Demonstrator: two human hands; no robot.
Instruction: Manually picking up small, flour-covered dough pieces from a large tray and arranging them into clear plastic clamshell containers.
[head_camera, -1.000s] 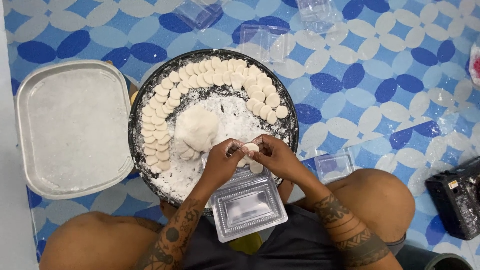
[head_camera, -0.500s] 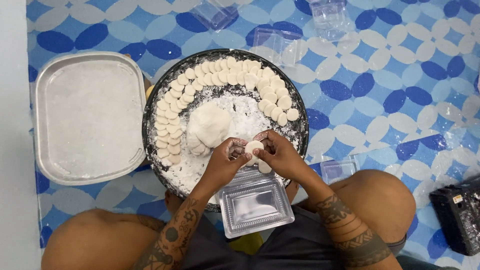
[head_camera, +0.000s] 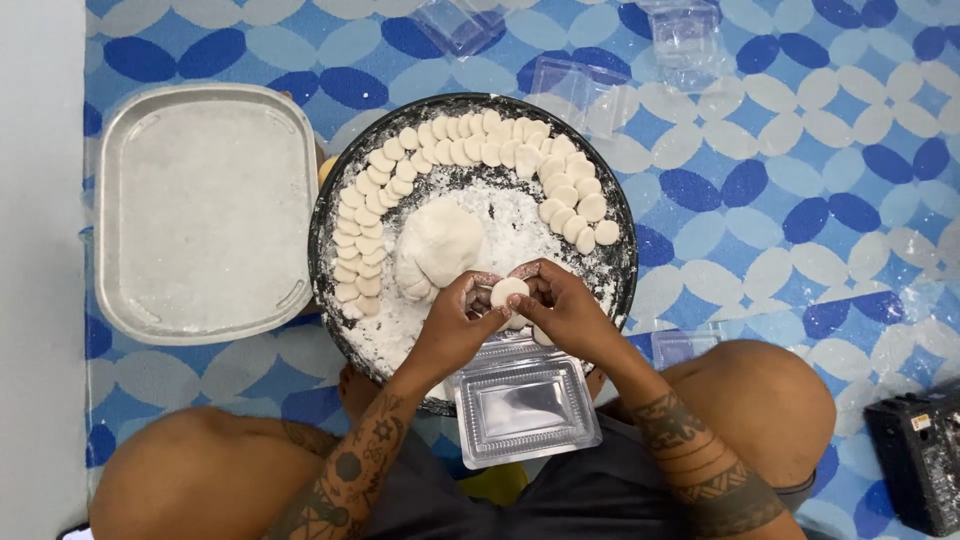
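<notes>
1. Left hand (head_camera: 460, 320) and right hand (head_camera: 560, 305) both pinch one small dough disc (head_camera: 508, 292), fingers closed on it.
2. Disc held over the floured round pan (head_camera: 345, 180), just right of the dough lump (head_camera: 438, 245).
3. Clear plastic container (head_camera: 525, 405) at the pan's near edge.

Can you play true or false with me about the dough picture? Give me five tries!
1. Both hands hold one small round white dough piece together. True: the left hand and right hand pinch it between their fingertips.
2. The big lump of white dough sits in the rectangular metal tray. False: it sits in the round dark floury pan.
3. Small dough discs line the pan's edge in an arc. True.
4. The clear plastic container lies by the person's lap. True.
5. The floor mat is plain red. False: it has a blue and white pattern.
</notes>
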